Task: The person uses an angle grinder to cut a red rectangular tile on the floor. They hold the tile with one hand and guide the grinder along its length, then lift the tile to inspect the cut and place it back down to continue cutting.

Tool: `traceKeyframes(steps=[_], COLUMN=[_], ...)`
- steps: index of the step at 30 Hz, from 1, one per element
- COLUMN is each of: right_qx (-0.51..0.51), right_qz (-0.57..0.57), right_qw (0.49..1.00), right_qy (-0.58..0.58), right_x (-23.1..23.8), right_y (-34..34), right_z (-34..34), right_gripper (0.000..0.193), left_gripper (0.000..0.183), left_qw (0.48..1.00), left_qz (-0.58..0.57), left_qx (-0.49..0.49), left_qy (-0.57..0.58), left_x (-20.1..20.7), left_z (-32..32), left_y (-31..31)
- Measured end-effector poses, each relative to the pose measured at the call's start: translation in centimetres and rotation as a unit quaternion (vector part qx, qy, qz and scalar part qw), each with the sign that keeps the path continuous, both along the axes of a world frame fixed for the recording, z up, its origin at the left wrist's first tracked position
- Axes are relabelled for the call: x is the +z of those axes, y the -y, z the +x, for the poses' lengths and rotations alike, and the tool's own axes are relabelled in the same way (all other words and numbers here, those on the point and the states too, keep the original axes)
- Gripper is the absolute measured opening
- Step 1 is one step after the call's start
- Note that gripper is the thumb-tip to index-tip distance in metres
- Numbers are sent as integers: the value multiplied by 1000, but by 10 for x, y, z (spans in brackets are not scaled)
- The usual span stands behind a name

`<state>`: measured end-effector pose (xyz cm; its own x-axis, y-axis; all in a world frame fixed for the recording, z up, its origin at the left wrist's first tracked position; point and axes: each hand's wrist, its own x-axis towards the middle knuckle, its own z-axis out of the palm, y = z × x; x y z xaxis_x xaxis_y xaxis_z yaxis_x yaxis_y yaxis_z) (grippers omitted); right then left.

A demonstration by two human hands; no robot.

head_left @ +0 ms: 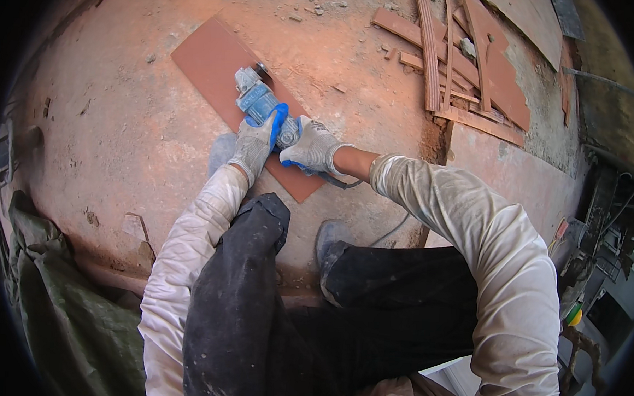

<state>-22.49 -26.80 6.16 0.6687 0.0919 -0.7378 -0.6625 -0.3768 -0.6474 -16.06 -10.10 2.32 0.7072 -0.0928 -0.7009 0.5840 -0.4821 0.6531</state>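
A blue angle grinder (258, 101) with a grey head lies over a long reddish-brown tile (213, 59) on the ground. Its dark disc (263, 70) is at the tile's right long edge; whether it touches the tile I cannot tell. My left hand (256, 140), in a grey glove with blue coating, is closed round the grinder's body from the left. My right hand (312, 145), gloved alike, grips the rear end, and a dark cord (342, 182) runs out below it. The tile's near end reaches past my hands towards my feet.
Cut tile strips and broken pieces (461, 63) are piled at the far right. My shoe (333, 242) rests right of the tile's near end. A green tarp (57, 307) lies at the lower left. Small rubble (296, 18) and reddish dust cover the concrete. Metal gear (605, 232) stands at the right edge.
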Motion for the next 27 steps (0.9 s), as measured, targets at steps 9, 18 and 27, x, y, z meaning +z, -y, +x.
traceKeyframes(steps=[9,18,27], right_qx=[33,34,15], right_qz=[-62,-52,-24], right_qw=[996,997,1000], right_qy=[48,41,0], right_x=[-12,-12,-6], right_y=[-2,-5,-5], right_z=[2,14,9], right_gripper=[68,67,69], left_gripper=[81,87,84], left_qw=[998,998,999], left_qz=[13,8,7], left_qx=[3,12,12], left_qy=[58,62,53], left_x=[-5,-12,-6], left_z=[-5,7,-1], left_y=[0,-2,-1])
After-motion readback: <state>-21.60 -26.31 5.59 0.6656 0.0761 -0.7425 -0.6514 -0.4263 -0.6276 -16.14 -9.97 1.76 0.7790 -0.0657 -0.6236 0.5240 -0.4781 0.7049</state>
